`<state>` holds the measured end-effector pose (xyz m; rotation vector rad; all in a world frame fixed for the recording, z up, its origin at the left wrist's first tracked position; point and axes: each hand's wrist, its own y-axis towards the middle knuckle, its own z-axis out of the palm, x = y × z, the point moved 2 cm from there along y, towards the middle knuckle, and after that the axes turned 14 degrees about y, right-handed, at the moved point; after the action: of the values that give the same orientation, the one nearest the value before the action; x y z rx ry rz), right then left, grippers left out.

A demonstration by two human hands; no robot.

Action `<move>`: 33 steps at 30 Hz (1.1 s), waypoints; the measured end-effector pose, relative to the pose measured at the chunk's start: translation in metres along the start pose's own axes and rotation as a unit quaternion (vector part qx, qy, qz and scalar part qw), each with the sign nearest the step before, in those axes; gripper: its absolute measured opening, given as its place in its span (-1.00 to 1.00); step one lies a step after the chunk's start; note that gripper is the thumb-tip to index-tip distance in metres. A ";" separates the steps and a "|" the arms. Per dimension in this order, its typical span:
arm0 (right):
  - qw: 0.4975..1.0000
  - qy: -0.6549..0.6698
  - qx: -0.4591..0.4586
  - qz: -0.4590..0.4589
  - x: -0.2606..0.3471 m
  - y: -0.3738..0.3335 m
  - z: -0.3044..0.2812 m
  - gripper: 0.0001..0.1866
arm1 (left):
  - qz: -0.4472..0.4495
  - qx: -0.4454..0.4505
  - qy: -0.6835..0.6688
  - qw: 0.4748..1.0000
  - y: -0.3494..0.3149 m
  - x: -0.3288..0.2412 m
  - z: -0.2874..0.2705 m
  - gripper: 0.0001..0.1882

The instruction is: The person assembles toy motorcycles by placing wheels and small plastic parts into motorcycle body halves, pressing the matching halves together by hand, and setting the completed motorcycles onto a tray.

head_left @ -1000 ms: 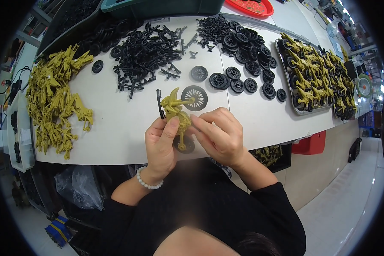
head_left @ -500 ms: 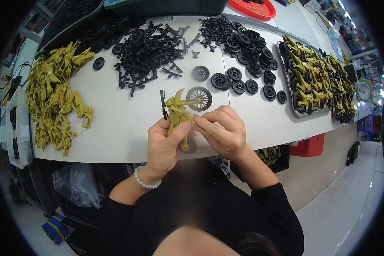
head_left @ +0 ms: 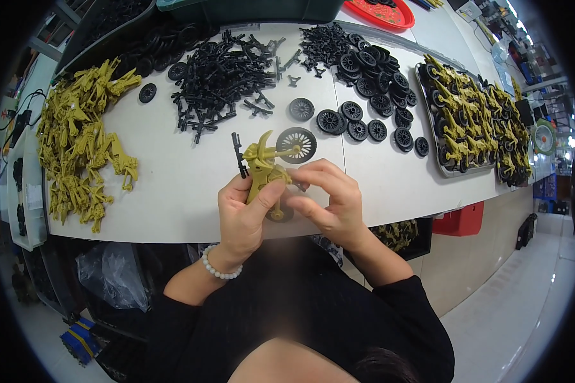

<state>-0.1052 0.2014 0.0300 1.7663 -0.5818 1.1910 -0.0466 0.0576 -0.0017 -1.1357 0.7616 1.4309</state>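
Note:
A yellow plastic toy motorcycle (head_left: 260,167) is gripped by my left hand (head_left: 241,214), thumb pressed on its side. Black handlebars (head_left: 239,155) stick out at its left, and a black spoked wheel (head_left: 296,145) sits on its fork at the far end. Close to my body, a second, blurred wheel (head_left: 281,213) shows partly behind the fingers. Beside the toy's right side, my right hand (head_left: 334,199) is open, thumb and index finger apart. Its fingertips are near the toy's middle; whether they touch it I cannot tell.
Yellow motorcycle bodies (head_left: 76,140) are heaped at the left. Black handlebar parts (head_left: 217,83) and black wheels (head_left: 377,76) lie in piles at the back. A metal tray (head_left: 457,167) of assembled toy motorcycles stands at the right. A red bin (head_left: 459,220) is below the table edge.
My right thumb and fingers have parted from their pinch at the toy's side. The left hand has moved slightly left with the toy, which is a little tilted.

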 end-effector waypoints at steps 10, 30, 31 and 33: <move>0.967 0.233 -0.102 0.035 -0.012 -0.010 0.017 -0.85 | 0.161 -0.010 0.102 0.982 -0.006 -0.009 0.007 -0.78; 0.918 0.338 -0.084 0.191 -0.018 0.004 -0.018 -0.64 | -0.008 0.048 0.109 0.993 0.007 -0.007 0.006 -0.81; 0.921 0.329 -0.094 0.188 -0.016 0.004 -0.023 -0.64 | -0.009 0.064 0.203 0.977 0.007 -0.009 0.008 -0.83; 0.950 0.222 0.002 0.221 -0.009 0.003 -0.030 -0.64 | 0.007 0.084 0.256 0.963 0.000 -0.010 0.008 -0.85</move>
<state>-0.1259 0.2255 0.0276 1.3358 -0.7185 1.8345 -0.0494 0.0610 0.0103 -1.3856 1.2282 1.0621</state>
